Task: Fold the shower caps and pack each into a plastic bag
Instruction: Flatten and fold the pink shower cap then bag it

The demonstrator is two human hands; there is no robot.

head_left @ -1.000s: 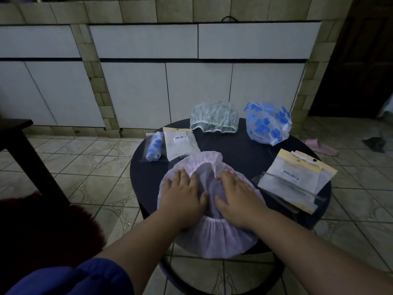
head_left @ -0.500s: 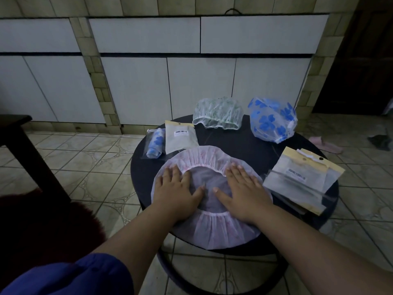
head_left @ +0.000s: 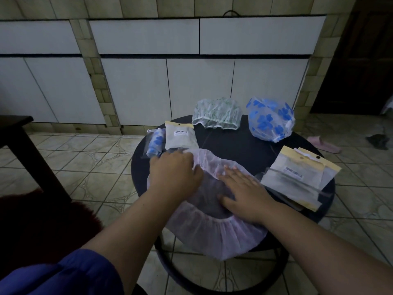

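Observation:
A pale pink shower cap lies spread on the near side of the round dark table, its front rim hanging over the edge. My left hand is at the cap's far left rim, fingers curled round the edge. My right hand presses flat on the cap's middle. A green-patterned cap and a blue-flowered cap sit puffed up at the back. Two filled bags lie back left, one holding a rolled blue cap. A stack of empty plastic bags lies on the right.
A dark side table stands at the left, with a red furry seat below it. On the tiled floor to the right lie a pink slipper and a dark cloth. White cabinets line the wall behind.
My left hand has slid from the cap's middle to its far left rim and curled round the edge. My right hand stays flat on the cap.

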